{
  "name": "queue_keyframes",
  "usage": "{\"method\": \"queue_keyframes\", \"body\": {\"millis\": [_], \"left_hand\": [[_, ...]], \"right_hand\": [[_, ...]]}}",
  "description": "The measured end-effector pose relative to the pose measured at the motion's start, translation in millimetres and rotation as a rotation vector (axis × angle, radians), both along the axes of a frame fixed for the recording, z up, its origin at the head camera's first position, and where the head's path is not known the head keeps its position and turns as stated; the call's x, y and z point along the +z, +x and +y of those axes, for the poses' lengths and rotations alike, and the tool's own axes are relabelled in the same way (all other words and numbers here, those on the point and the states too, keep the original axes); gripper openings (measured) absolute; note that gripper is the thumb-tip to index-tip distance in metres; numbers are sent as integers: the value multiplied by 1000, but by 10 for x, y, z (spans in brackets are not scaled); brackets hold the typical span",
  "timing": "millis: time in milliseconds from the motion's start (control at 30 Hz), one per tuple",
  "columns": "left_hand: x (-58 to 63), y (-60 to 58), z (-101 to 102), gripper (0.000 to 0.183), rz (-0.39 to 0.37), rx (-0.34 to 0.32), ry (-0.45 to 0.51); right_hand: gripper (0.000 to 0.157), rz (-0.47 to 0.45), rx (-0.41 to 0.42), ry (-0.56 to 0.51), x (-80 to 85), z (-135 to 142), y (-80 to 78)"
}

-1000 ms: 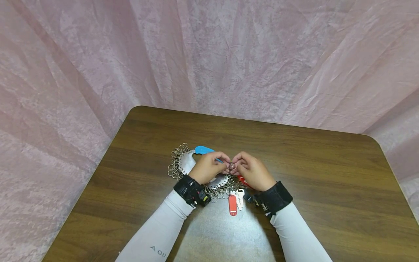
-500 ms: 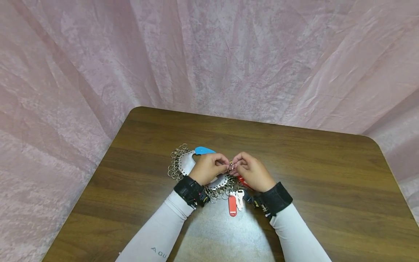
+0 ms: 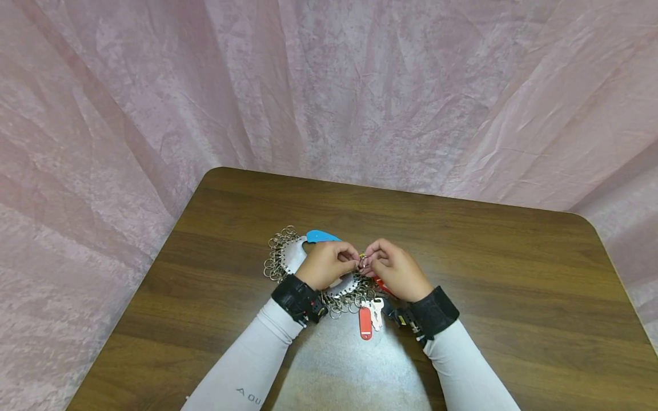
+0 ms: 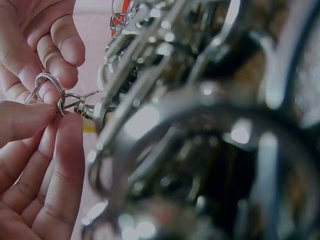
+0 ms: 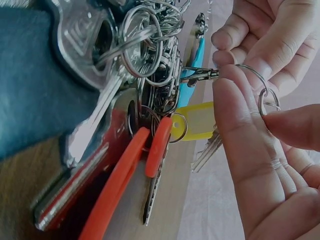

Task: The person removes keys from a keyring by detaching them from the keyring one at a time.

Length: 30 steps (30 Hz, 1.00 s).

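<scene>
In the head view my left hand point(image 3: 326, 265) and right hand point(image 3: 398, 271) meet fingertip to fingertip above a metal key carrier point(image 3: 294, 255) lined with small clips and rings. In the left wrist view, my left thumb and fingers pinch a key ring point(image 4: 42, 82) where it joins a small snap clip point(image 4: 82, 107). The right wrist view has the right thumb and fingers gripping the linked key ring point(image 5: 257, 75), the left thumb close to it. The clip point(image 5: 200, 75) still leads back to the carrier. Fingers partly cover the exact contact.
A blue handle point(image 3: 321, 235) tops the carrier. Beside the right wrist lie a red key tag point(image 3: 365, 323) and silver keys point(image 3: 377, 313). A yellow tag point(image 5: 195, 121) and red plastic pieces point(image 5: 160, 147) hang near the right hand. The brown table point(image 3: 493, 257) ends at a pink curtain point(image 3: 329, 85).
Both hands stay at almost the same spot. Only the fingertips shift slightly around the key ring, and some yellow shows between them. The carrier and red tag hardly move.
</scene>
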State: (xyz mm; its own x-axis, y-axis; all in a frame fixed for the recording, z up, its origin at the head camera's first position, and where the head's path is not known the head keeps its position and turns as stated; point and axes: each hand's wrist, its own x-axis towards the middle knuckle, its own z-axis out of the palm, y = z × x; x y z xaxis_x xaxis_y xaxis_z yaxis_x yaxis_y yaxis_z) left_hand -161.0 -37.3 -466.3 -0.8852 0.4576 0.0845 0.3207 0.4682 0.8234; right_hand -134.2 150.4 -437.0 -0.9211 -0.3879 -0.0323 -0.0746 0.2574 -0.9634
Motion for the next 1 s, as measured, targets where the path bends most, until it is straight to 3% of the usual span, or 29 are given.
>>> {"method": "queue_keyframes", "body": {"millis": [133,267,1000], "left_hand": [[-3,1,2,7,40,0,-29],[-5,1,1,7,49,-3,-33],[2,13,19,6,25,25,2]], "right_hand": [[13,-12,0,-8,170,-39,64],[12,-12,1,-8,215,-53,81],[10,-23,-27,32,154,-48,67]]}}
